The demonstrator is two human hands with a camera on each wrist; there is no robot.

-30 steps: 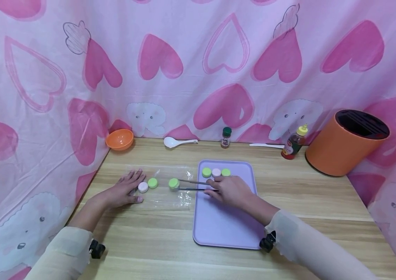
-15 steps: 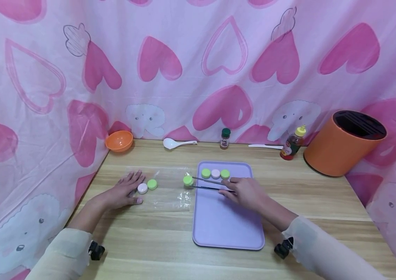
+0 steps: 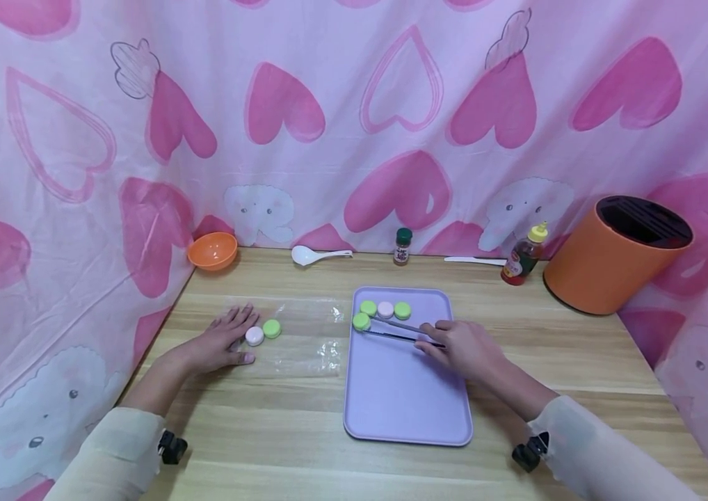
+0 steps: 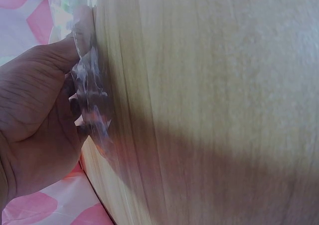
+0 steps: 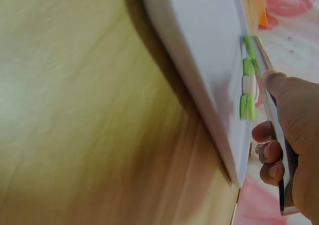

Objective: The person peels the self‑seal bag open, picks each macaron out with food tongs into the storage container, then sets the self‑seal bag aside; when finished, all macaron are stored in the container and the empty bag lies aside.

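My right hand (image 3: pixel 467 351) grips metal tongs (image 3: pixel 404 339), whose tips hold a green macaron (image 3: pixel 361 321) at the upper left of the purple tray (image 3: pixel 407 403). Just behind it on the tray is a row of a green macaron (image 3: pixel 368 308), a pink one (image 3: pixel 385 309) and another green one (image 3: pixel 402 310). In the right wrist view the tongs (image 5: pixel 273 110) run from my fingers to the macarons. My left hand (image 3: pixel 225 341) rests with fingers spread on the left end of a clear plastic holder (image 3: pixel 307 362), beside a pale pink macaron (image 3: pixel 254 336) and a green macaron (image 3: pixel 272 328).
Along the back stand an orange bowl (image 3: pixel 213 252), a white spoon (image 3: pixel 319 256), a green-capped spice jar (image 3: pixel 402 247), a white knife (image 3: pixel 473 261), a yellow-capped squeeze bottle (image 3: pixel 524 256) and an orange knife block (image 3: pixel 613 257). A heart-patterned curtain (image 3: pixel 304 167) encloses the table.
My right hand has moved right with the tongs, carrying the green macaron from over the plastic holder to the purple tray's upper left. The left hand has stayed in place.
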